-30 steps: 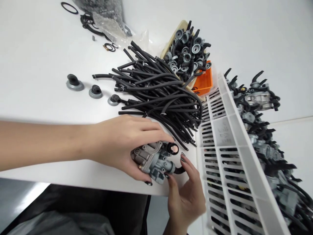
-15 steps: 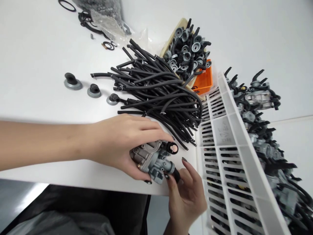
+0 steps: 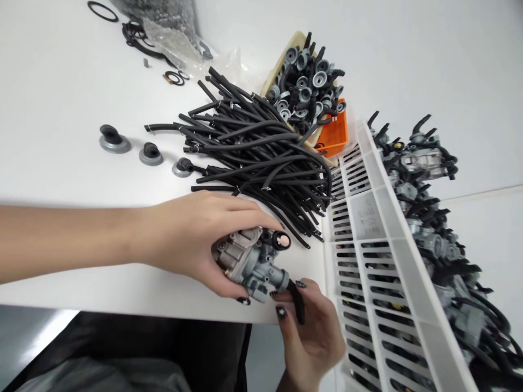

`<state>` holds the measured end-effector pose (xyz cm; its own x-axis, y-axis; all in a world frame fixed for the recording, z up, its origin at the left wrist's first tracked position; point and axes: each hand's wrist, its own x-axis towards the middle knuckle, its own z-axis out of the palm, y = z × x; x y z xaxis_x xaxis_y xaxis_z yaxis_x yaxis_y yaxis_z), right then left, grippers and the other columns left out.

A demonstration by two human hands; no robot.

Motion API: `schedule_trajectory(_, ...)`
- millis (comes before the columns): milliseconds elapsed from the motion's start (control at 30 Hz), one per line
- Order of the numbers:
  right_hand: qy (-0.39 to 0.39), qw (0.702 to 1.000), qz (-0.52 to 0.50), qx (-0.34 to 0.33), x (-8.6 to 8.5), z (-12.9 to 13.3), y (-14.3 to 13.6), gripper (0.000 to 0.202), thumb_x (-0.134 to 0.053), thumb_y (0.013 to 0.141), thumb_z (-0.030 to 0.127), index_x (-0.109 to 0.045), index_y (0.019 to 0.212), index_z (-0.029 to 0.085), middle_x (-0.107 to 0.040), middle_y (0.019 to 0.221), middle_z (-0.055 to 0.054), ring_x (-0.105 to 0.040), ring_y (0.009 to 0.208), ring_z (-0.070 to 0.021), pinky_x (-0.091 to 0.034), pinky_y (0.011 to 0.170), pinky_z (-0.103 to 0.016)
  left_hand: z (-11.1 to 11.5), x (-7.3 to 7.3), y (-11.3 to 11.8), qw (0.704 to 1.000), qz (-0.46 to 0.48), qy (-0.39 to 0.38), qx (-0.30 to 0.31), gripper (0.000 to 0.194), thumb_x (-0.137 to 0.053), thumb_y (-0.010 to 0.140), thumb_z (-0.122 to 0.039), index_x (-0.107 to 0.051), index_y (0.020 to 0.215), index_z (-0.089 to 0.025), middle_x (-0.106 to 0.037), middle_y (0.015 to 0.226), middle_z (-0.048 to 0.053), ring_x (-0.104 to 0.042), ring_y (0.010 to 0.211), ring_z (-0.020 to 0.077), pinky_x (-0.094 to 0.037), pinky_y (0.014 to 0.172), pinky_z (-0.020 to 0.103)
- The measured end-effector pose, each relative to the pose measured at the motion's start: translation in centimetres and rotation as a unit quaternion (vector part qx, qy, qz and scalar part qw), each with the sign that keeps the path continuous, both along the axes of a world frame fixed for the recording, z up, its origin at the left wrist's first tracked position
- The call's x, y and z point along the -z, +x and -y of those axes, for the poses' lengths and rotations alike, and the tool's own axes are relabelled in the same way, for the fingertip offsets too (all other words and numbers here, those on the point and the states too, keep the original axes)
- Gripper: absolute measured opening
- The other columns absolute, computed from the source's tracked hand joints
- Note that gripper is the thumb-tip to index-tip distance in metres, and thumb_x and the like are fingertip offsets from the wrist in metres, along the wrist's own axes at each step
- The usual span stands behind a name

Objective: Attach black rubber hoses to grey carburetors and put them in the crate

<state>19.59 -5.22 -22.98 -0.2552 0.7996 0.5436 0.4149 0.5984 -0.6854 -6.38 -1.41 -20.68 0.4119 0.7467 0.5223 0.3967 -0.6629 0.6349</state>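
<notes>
My left hand [image 3: 204, 239] is wrapped over a grey metal carburetor [image 3: 247, 261], thumb on its near side and fingers across the top. A round black fitting with a copper-coloured centre [image 3: 281, 240] sits at the carburetor's upper right. From the grey cap at its lower right hangs a bent black rubber boot [image 3: 297, 305]. My right hand [image 3: 312, 332] is around this boot with thumb and fingers apart. Its fingertips are at or behind the boot, while the thumb stands off it. Whether the fingers touch the boot is hard to tell.
Black hoses [image 3: 261, 147] lie heaped beyond my hands. Three grey caps with black boots, one being a cap [image 3: 114, 140], stand to the left. Behind are a cream bin of such caps [image 3: 269, 81] and an orange bin [image 3: 335, 136]. A white slotted crate [image 3: 392, 239] of carburetors borders the right.
My right thumb has come away from the cap, and the fingers have opened around the boot, showing more of it. The carburetor has shifted slightly up and left in view, still in my left hand.
</notes>
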Motion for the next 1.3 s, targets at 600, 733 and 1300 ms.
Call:
schedule_trajectory(600, 0.027, 0.998, 0.008, -0.048, -6.3, -7.9, -4.1, 0.013, -0.064, 0.089, 0.013, -0.073, 0.09, 0.022, -0.06, 0.09, -0.002, -0.06, 0.088, -0.0153, -0.051, 0.078, -0.028, -0.4, -1.8, -0.6, 0.975, 0.005, -0.214, -0.062, 0.064, -0.072, 0.074, -0.043, -0.054, 0.132, -0.024, -0.07, 0.113, 0.006, -0.066, 0.097, 0.0242, -0.054, 0.085, 0.037)
schedule_trajectory(733, -0.003, 0.995, -0.009, -0.098, -7.3, -8.6, -5.1, 0.013, -0.066, 0.088, 0.011, -0.073, 0.086, 0.022, -0.061, 0.092, -0.002, -0.061, 0.087, -0.0148, -0.051, 0.08, -0.027, -0.5, -1.8, -0.6, 0.969, 0.033, -0.24, -0.055, 0.061, -0.074, 0.072, -0.036, -0.055, 0.129, -0.024, -0.068, 0.122, 0.005, -0.064, 0.107, 0.0245, -0.051, 0.093, 0.035)
schedule_trajectory(1300, 0.031, 0.98, -0.022, -0.195, -9.3, -9.1, -8.3, 0.02, -0.059, 0.088, 0.002, -0.072, 0.087, 0.017, -0.064, 0.091, -0.003, -0.061, 0.086, -0.014, -0.049, 0.079, -0.025, -0.3, -1.8, -0.7, 0.954, 0.115, -0.267, -0.074, 0.067, -0.083, 0.061, -0.028, -0.053, 0.121, -0.024, -0.062, 0.113, 0.003, -0.06, 0.103, 0.0247, -0.048, 0.089, 0.033)
